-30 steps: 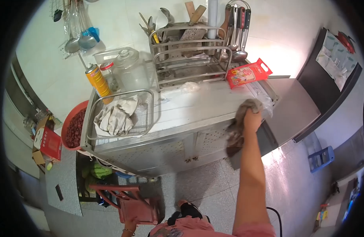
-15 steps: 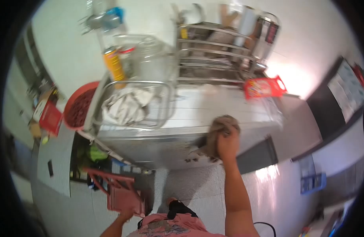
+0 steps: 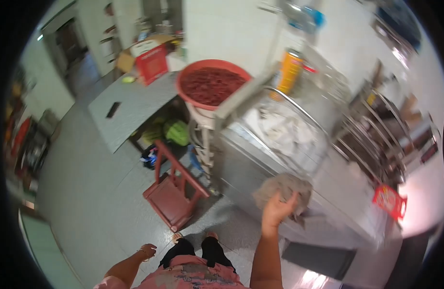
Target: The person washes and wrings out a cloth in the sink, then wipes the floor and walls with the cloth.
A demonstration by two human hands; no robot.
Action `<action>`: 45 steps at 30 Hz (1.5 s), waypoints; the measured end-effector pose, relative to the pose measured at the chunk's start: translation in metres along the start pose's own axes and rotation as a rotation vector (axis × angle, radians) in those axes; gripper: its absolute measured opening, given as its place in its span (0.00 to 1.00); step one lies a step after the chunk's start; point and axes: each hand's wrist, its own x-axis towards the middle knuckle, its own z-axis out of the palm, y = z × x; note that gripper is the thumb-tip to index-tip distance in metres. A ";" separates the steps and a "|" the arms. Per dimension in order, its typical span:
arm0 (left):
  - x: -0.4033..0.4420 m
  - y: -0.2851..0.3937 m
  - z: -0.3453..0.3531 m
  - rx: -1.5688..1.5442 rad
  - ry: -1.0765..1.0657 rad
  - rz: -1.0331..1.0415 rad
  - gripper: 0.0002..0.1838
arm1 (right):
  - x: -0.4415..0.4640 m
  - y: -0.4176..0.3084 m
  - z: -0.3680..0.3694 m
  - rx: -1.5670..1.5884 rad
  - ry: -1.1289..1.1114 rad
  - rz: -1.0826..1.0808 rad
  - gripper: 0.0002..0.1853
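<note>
My right hand [image 3: 278, 211] grips a crumpled grey-brown cloth [image 3: 287, 185] at the front edge of the counter [image 3: 243, 166]. Part of the cloth hangs below my fingers. Beyond it, a wire basket [image 3: 299, 110] on the counter holds a bunched whitish cloth [image 3: 282, 127]. My left hand [image 3: 147, 251] hangs low by my left side, with nothing seen in it and its fingers loosely bent.
A red wooden chair [image 3: 171, 200] stands on the floor ahead. Left of the counter is a red basin [image 3: 188, 91] of dark red pieces, near a grey table [image 3: 135, 103] with a phone [image 3: 113, 110]. A yellow can [image 3: 288, 72] and a metal rack [image 3: 371, 130] stand on the counter.
My view has swung left, so the basin, table and chair show more fully. The cloth in my right hand is now more spread out. My left hand is away from the chair in view.
</note>
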 end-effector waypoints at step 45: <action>-0.126 -0.357 -0.009 -1.477 0.270 -0.830 0.21 | -0.528 -0.513 0.278 0.815 -1.561 -0.171 0.19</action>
